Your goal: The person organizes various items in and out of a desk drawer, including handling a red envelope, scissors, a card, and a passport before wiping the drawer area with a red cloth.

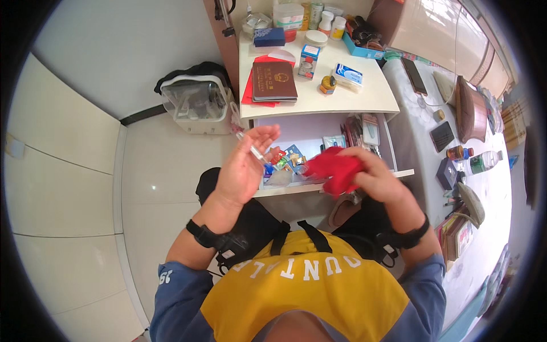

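Before me a drawer [295, 128] of a white cabinet stands pulled out. My left hand [245, 169] is over its left front corner, palm up, with a slim white pen-like stick [252, 147] lying across the fingers. My right hand [376, 175], over the drawer's front right, grips a crumpled red cloth [335, 169], blurred at its edges. In the drawer, small colourful wrapped packets [280, 160] and a clear plastic bag [280, 178] lie at the front left. A boxed item [370, 129] and other packages are at the right side.
On the cabinet top are a brown booklet [274, 81] over red paper, a small box [308, 62], a yellow-labelled jar [328, 84] and a cotton swab pack [348, 76]. A lidded bin [196, 100] stands left. At right, a cloth-covered surface holds phones, a water bottle [483, 163] and books [457, 239].
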The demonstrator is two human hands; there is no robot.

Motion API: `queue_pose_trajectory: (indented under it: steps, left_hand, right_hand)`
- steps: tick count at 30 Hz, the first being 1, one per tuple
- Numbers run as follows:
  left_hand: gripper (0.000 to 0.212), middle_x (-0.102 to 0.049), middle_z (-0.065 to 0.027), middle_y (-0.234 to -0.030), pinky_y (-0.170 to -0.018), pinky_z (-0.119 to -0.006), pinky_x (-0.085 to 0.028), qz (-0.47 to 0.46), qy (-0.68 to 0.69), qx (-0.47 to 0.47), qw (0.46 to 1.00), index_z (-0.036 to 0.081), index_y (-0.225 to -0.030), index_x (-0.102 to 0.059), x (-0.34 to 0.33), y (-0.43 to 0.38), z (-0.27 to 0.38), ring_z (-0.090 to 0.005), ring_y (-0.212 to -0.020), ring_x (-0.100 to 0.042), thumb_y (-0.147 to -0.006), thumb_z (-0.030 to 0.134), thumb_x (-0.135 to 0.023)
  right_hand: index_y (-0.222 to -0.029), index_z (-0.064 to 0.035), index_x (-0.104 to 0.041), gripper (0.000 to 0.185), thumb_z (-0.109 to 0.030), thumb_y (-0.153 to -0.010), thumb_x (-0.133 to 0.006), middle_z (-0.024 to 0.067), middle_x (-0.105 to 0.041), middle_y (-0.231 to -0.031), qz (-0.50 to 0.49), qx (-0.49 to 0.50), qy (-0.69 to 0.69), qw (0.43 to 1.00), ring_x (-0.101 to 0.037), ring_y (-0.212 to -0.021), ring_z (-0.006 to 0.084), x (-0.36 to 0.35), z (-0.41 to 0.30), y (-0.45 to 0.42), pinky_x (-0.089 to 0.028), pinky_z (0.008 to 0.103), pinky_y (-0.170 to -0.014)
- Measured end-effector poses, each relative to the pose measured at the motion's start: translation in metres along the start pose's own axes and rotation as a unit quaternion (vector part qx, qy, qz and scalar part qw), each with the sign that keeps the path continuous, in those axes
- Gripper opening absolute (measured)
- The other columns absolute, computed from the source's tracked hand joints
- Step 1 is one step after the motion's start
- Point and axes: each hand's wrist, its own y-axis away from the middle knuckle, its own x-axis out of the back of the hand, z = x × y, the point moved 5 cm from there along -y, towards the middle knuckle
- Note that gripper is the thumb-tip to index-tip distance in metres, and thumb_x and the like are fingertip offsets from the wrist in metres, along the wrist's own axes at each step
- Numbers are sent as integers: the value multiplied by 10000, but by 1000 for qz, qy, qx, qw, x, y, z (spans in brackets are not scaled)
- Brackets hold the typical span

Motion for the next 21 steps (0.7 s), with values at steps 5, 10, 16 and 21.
queue_pose_trajectory:
  steps: [5, 10, 16, 21]
  left_hand:
    - [391, -349, -119, -1246, -970, -341, -240, -43, -118, 12, 992, 34, -1143, -387, -36, -1, -32, -227, -1177, -298, -886, 319, -313]
    - [526, -326, -141, -1254, -974, -335, -228, -106, -256, 35, 960, 51, -1220, -309, -44, 5, -48, -220, -1162, -313, -823, 364, -455]
    - [600, -439, -129, -1148, -886, -291, -344, -127, -539, 48, 831, 53, -1221, -310, -43, 14, -52, -188, -1050, -439, -703, 42, -611]
    - [433, -533, -153, -998, -796, -281, -414, 0, -647, -81, 758, 35, -1118, -432, -7, 17, -28, -219, -921, -530, -710, 2, -573]
  right_hand:
    - [-1015, -26, -469, 302, -154, -761, -569, 114, -540, -872, -42, 135, 68, 988, -526, -799, 164, -64, -3, -23, -430, 277, -686]
    - [-883, -12, -479, 176, -160, -794, -515, 139, -536, -765, 10, 128, 73, 989, -531, -699, 249, -72, 12, -27, -423, 320, -646]
    - [-923, -7, -494, 198, -181, -830, -477, 115, -552, -787, 70, 66, -25, 995, -525, -689, 192, -47, 27, -25, -426, 292, -642]
    - [-819, 13, -534, 236, -220, -781, -527, 123, -565, -709, 207, -37, 198, 957, -554, -643, 204, 40, 24, -15, -434, 298, -601]
